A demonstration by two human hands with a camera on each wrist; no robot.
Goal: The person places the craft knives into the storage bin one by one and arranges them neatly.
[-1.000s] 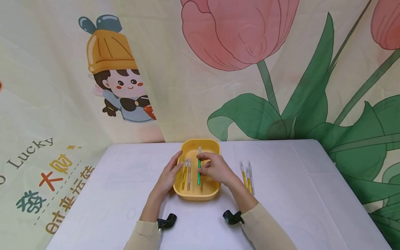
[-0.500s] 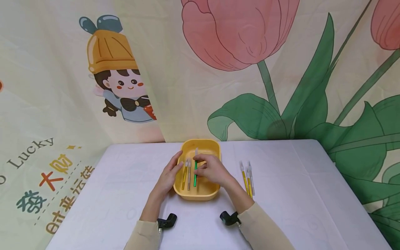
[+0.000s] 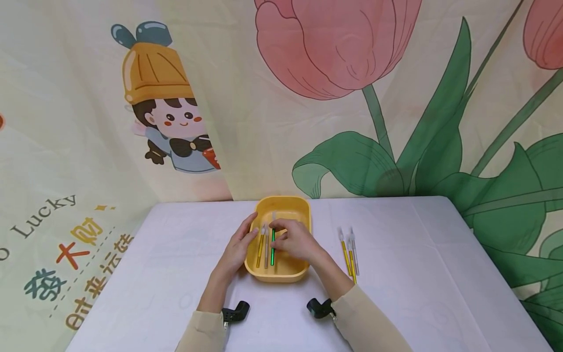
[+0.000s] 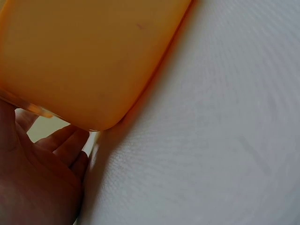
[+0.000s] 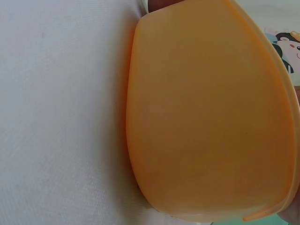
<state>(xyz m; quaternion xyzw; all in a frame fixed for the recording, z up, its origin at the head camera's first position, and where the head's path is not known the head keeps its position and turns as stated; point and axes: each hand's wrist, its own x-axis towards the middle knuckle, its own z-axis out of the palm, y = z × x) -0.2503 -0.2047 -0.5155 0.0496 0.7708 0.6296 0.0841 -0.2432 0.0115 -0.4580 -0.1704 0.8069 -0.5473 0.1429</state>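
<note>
The tray (image 3: pixel 281 279) is gripped at its rim by the left hand (image 3: pixel 236 247), two pens (image 3: pixel 260 249) are laid just right of that hand, and, over the tray, the green pen (image 3: pixel 272 256) is pinched at the left of the nearer right hand (image 3: pixel 296 240), long axis fore-and-aft, clear end pointed beyond the fingers.

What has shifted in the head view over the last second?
The right hand, still pinching the green tool, has moved it left and slightly toward the person, closer to the two tools in the yellow tray. Nothing was let go. The left hand on the tray's edge, the tray and the three tools to its right stayed put.
</note>
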